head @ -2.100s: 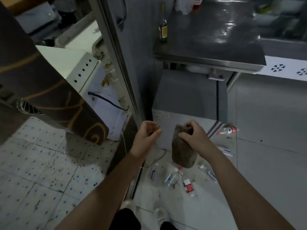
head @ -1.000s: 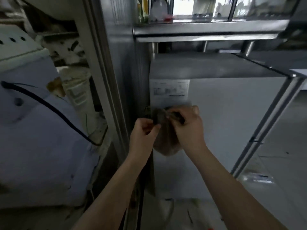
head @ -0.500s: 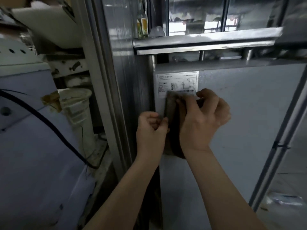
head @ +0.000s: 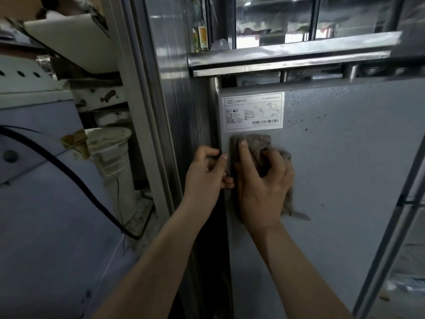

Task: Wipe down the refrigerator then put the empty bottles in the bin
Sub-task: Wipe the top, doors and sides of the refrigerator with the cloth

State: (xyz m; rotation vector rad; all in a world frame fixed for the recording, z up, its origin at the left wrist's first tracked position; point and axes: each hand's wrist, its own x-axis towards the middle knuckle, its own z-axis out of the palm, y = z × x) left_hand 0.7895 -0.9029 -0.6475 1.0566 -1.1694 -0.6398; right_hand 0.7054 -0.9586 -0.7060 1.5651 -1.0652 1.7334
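The grey side panel of the small refrigerator (head: 333, 171) fills the right half of the head view, with a white rating label (head: 253, 110) near its top left corner. My right hand (head: 262, 185) presses a grey-brown cloth (head: 257, 143) flat against the panel just below the label, fingers curled into the cloth. My left hand (head: 207, 173) is right beside it at the panel's left edge and pinches the cloth's left edge between thumb and fingers. Most of the cloth is hidden under my right hand. No empty bottles or bin are visible.
A steel table (head: 292, 55) stands over the refrigerator, with a glass bottle (head: 200, 33) on its left end. A tall steel upright (head: 147, 107) runs on the left. A pale machine (head: 41, 180) with a black cable (head: 76, 178) stands at the left. A table leg (head: 395, 217) crosses the right.
The view has closed in on the refrigerator side. My right hand has spread the cloth out below the label, and my left hand stays at its left edge.
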